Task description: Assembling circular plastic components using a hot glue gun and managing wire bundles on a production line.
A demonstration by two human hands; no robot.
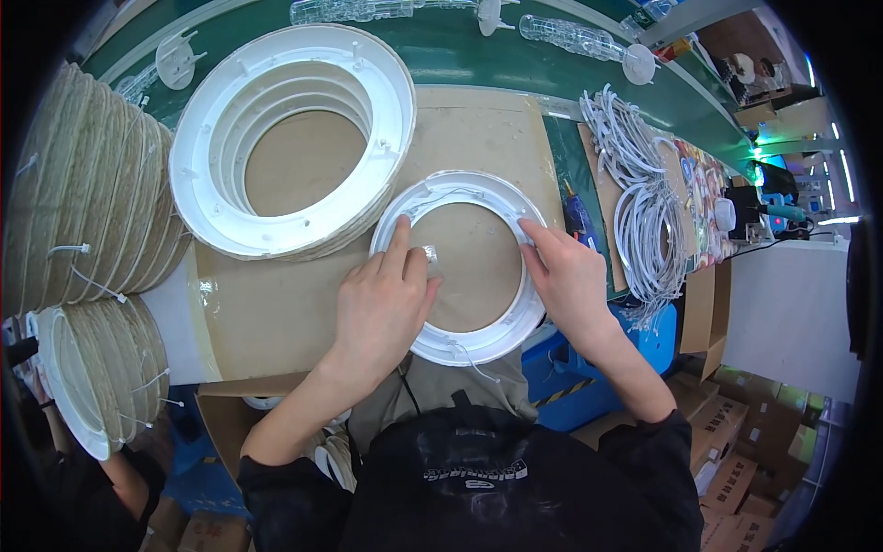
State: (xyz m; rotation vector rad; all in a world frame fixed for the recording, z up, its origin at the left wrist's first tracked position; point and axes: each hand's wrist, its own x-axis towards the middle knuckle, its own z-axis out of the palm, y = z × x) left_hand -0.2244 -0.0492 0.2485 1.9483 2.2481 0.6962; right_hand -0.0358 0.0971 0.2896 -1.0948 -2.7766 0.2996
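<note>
A white plastic ring, with a thin wire along its upper face and another trailing over its near edge, lies on the brown board in front of me. My left hand reaches over its left side. The index finger is stretched out onto the ring's upper left, and the other fingers are bent over the opening. A small shiny clear piece is at the middle fingertip; I cannot tell whether it sticks there. At the ring's right side, my right hand grips the rim, with index finger and thumb on top and the other fingers partly hidden.
Stacked larger white rings stand to the upper left on the brown board. Ribbed beige cylinders crowd the left side, near another person's arm. A blue glue gun and bundled white cables lie right; clear bottles line the back.
</note>
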